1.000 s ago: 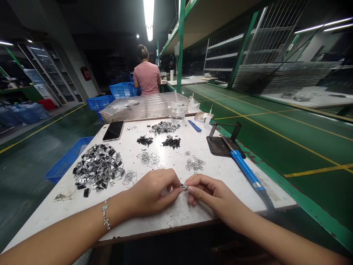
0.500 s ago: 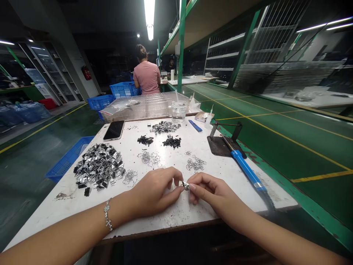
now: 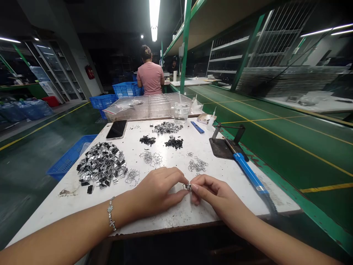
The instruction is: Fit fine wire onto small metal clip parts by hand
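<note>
A small shiny metal part (image 3: 188, 187) with a thin bent wire end sits between my fingertips over the front of the white table. My right hand (image 3: 211, 189) pinches its right side between thumb and forefinger. My left hand (image 3: 161, 187) closes on it from the other side, forefinger at its top and thumb below. Just beyond my hands lie piles of thin bent wires (image 3: 198, 165), (image 3: 132, 176). To the left is a large heap of silver-and-black metal pieces (image 3: 102, 163).
A blue soldering iron (image 3: 249, 173) rests on a dark metal stand (image 3: 224, 147) at right. Behind the piles of small black pieces (image 3: 174, 142) are a phone (image 3: 117, 129), a blue strip (image 3: 197, 127) and a clear cup (image 3: 181, 113). A person in pink (image 3: 150, 77) faces away.
My left forefinger has straightened down onto the top of the small metal part, and its wire end now shows at the left. The camera view has shifted slightly.
</note>
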The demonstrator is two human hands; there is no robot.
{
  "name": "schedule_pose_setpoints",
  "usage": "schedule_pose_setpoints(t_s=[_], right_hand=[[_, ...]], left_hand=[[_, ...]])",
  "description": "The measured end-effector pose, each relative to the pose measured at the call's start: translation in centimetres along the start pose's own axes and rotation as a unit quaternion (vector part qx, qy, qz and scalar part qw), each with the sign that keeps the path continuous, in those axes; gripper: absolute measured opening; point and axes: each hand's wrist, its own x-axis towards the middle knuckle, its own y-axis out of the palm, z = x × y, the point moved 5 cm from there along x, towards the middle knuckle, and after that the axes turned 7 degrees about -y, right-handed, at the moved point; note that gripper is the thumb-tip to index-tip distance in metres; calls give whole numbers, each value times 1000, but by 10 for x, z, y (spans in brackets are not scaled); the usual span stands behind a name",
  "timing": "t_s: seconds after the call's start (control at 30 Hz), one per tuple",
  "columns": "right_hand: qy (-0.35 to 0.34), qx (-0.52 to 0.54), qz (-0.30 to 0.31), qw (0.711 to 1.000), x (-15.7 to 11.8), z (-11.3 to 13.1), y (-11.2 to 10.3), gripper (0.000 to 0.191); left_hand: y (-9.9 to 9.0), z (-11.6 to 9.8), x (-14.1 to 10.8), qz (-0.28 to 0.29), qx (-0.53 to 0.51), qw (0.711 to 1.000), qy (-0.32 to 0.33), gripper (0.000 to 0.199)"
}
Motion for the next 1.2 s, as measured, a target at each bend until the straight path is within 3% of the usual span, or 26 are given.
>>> schedule_pose_setpoints(t_s=[0.23,0.6,0.83,0.93,1.0,1.07,1.1,1.17,1.2], right_hand=[[9,13,18,1000,1,-1,2,26],[16,-2,20,1000,-2,1,3,27],[14,6,0,1000,-5,-2,2,27],[53,14,3,998,-4,0,-4,30],[79,-51,-1,996,-6,10,-19,32],[51,-191,1,980,-8,30,-42,31],[28,-287,24,957,-11,40,-54,27],[-52,-460,50,885,-16,58,-77,21],[-93,-519,24,849,-18,66,-89,23]], left_hand=[[4,-2,-2,-12,26,999,27,13],[2,-1,-3,-32,30,999,17,12],[1,18,0,8,-105,983,-149,13],[2,25,2,35,-202,954,-217,16],[4,29,2,56,-285,924,-249,20],[5,33,3,69,-369,889,-263,23],[6,34,3,71,-403,873,-264,24],[6,38,3,64,-452,850,-262,24],[6,40,3,54,-469,842,-261,23]])
